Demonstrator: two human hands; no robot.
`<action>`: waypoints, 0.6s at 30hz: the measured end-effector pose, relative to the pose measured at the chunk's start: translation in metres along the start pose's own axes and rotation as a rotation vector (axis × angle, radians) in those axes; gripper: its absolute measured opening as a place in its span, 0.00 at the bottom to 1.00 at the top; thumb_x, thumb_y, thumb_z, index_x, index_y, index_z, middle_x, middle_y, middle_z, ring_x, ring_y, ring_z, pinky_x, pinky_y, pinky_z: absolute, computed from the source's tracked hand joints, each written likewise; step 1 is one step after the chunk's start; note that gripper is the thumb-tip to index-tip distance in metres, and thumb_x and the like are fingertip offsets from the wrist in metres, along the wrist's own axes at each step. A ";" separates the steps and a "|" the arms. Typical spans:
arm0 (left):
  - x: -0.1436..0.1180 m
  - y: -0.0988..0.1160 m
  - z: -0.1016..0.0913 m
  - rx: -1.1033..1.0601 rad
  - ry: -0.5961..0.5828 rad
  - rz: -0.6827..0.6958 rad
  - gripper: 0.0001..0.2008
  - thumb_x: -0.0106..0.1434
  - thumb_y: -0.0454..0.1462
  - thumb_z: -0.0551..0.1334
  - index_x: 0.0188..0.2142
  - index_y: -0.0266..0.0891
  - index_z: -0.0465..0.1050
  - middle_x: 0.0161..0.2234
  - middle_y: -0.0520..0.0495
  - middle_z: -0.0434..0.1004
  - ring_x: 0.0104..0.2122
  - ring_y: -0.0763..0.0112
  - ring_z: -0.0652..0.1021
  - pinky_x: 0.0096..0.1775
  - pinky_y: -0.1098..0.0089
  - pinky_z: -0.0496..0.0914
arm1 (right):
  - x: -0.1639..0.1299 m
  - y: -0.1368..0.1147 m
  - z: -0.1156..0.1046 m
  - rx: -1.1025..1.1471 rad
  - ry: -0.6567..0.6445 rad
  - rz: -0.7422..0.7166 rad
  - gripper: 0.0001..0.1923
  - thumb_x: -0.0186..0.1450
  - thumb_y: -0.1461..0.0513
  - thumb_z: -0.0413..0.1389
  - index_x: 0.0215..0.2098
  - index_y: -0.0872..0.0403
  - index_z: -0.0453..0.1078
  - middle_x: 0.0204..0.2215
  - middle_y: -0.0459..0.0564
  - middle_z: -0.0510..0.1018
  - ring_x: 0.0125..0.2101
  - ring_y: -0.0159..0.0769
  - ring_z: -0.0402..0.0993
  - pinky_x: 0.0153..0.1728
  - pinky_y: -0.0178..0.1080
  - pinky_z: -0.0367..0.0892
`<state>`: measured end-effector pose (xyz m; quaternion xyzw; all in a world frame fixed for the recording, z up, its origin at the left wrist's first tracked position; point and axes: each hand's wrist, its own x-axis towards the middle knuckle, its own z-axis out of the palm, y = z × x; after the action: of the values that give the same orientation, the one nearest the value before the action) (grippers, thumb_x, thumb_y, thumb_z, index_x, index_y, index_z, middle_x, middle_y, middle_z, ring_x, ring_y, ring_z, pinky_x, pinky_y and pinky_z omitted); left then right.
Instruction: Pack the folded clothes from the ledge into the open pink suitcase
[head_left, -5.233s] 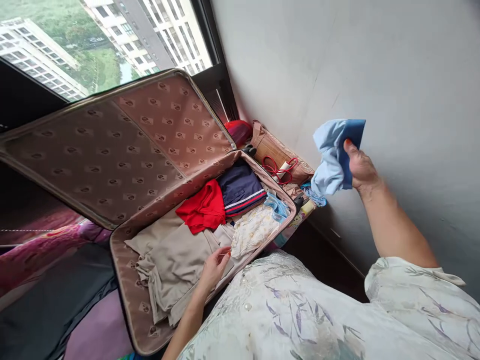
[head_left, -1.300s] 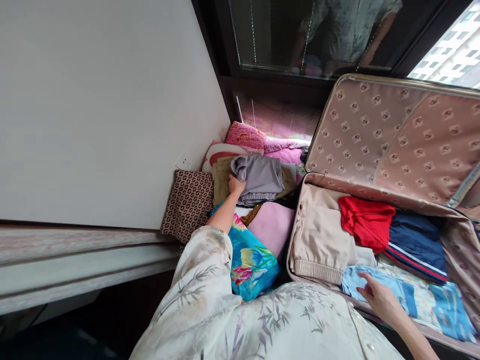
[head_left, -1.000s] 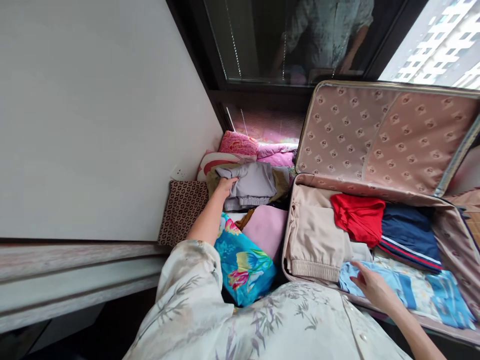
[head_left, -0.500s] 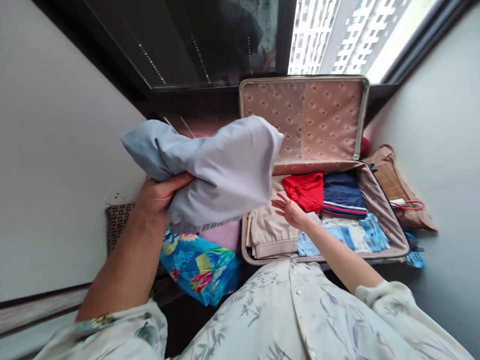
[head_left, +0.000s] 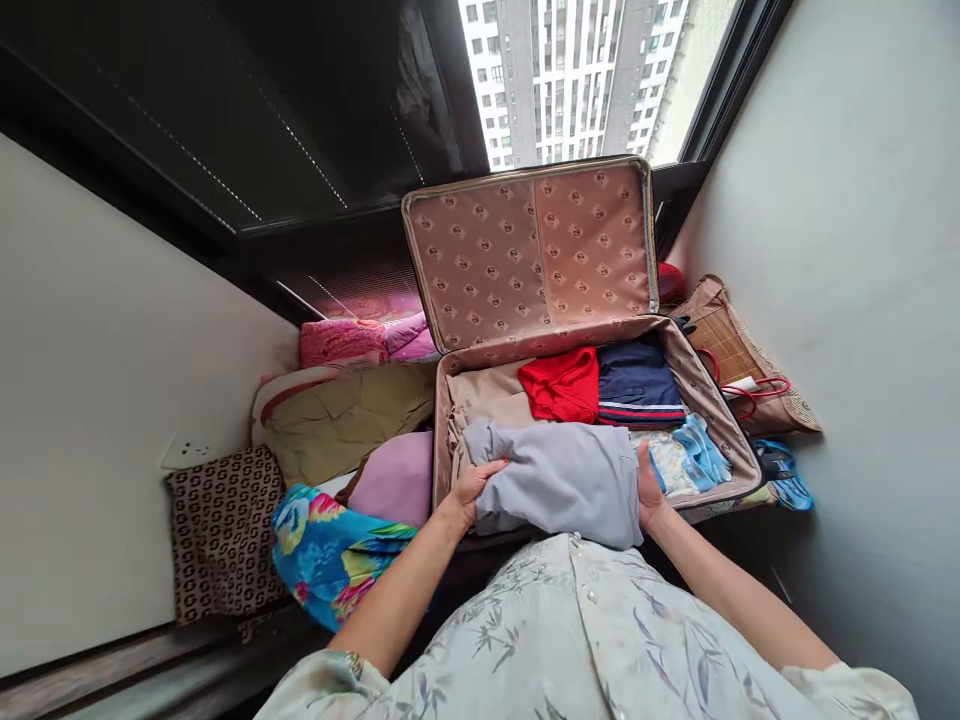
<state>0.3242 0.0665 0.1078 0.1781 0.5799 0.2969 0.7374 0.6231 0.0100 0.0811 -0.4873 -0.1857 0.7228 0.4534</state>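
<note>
A folded light grey garment [head_left: 562, 480] is held level between my two hands, over the near edge of the open suitcase [head_left: 442, 450]. My left hand [head_left: 476, 492] grips its left end, thumb on top and fingers hidden beneath. At the right end, my right hand [head_left: 649, 483] holds the side, its fingers partly behind the cloth. Inside the suitcase lie a red garment [head_left: 562, 385], navy shorts [head_left: 637, 380] with a striped hem, beige clothing [head_left: 487, 393] and light blue patterned clothes [head_left: 701, 455]. The grey garment hides part of the near left area.
Left of the suitcase are a blue floral cloth [head_left: 337, 550], a mauve cloth [head_left: 394, 480], an olive cloth [head_left: 345, 410] and a brown patterned cushion [head_left: 225, 530]. A woven mat [head_left: 705, 340] and a red cord [head_left: 772, 385] lie to the right. Walls flank both sides.
The grey garment has come down and right from the left side to the suitcase's near edge, and now looks neatly folded. My right hand, free before, now holds its right end.
</note>
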 end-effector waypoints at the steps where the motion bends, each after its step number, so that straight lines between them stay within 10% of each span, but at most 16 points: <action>1: 0.002 -0.001 0.007 -0.010 -0.015 0.005 0.13 0.46 0.33 0.74 0.34 0.37 0.83 0.34 0.40 0.87 0.35 0.53 0.86 0.40 0.58 0.83 | 0.000 -0.007 -0.009 -0.059 0.040 -0.004 0.45 0.50 0.29 0.61 0.54 0.49 0.75 0.44 0.58 0.85 0.48 0.56 0.80 0.48 0.55 0.76; 5: 0.020 0.017 0.035 -0.002 -0.037 0.132 0.17 0.46 0.36 0.76 0.38 0.38 0.84 0.41 0.41 0.87 0.40 0.51 0.86 0.43 0.57 0.82 | 0.029 -0.065 -0.034 -0.233 0.157 -0.140 0.42 0.41 0.51 0.75 0.54 0.51 0.75 0.46 0.56 0.84 0.47 0.53 0.80 0.51 0.51 0.74; 10: 0.086 0.055 0.068 0.198 0.090 0.326 0.29 0.50 0.38 0.74 0.53 0.33 0.78 0.53 0.36 0.82 0.53 0.46 0.81 0.54 0.52 0.77 | 0.113 -0.144 -0.055 -0.415 0.163 -0.304 0.47 0.45 0.51 0.73 0.60 0.59 0.70 0.54 0.63 0.79 0.51 0.55 0.76 0.54 0.54 0.71; 15: 0.148 0.051 0.088 0.968 0.525 0.437 0.49 0.55 0.35 0.74 0.72 0.32 0.56 0.72 0.23 0.54 0.71 0.37 0.59 0.67 0.44 0.58 | 0.168 -0.130 -0.068 -1.132 0.458 -0.377 0.52 0.60 0.47 0.66 0.73 0.61 0.52 0.70 0.75 0.57 0.67 0.72 0.54 0.62 0.70 0.53; 18: 0.168 0.029 0.097 1.376 0.408 0.647 0.50 0.60 0.44 0.72 0.76 0.43 0.50 0.77 0.33 0.33 0.74 0.34 0.41 0.69 0.37 0.47 | 0.183 -0.100 -0.063 -1.459 0.396 -0.484 0.46 0.68 0.45 0.59 0.76 0.52 0.48 0.76 0.67 0.41 0.71 0.77 0.36 0.62 0.77 0.45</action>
<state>0.4357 0.2048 0.0249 0.6965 0.6768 0.0980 0.2173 0.7044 0.2043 0.0248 -0.7270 -0.6293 0.1998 0.1889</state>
